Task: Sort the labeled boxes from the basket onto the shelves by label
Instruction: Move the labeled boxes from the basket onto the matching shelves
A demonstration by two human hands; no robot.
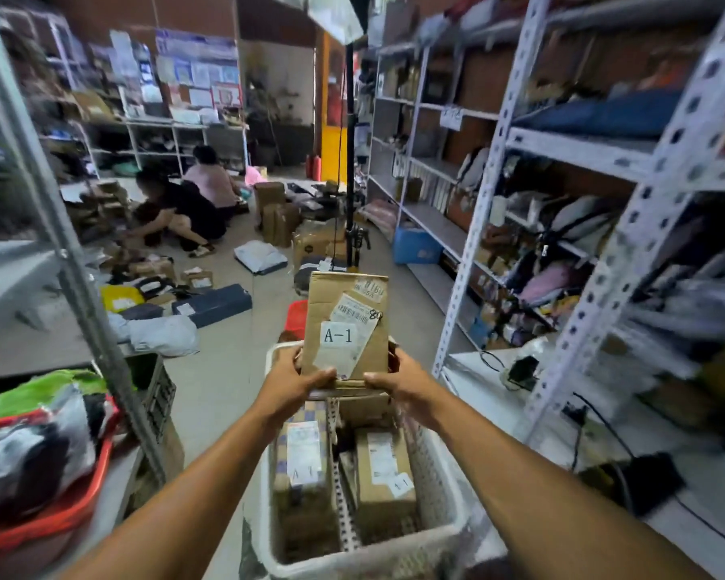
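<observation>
box [345, 324] labeled "A-1", both hands gripping

**Student:** How do the two arms lie?

**Instructor:** Both forearms are bare and extended forward. The left enters from about 7 o'clock, the right from about 5 o'clock, and they converge toward the centre — a narrow V.

**Student:** And the hands?

**Instructor:** The left hand [296, 376] sits just left of centre, back turned toward the camera, thumb pointing toward 3 o'clock, fingers curled in a grip. The right hand [398, 376] mirrors it — thumb toward 9 o'clock, fingers wrapped out of sight. The thumb tips are near each other but apart. Both wrists are nearly straight, level with one another.
</observation>
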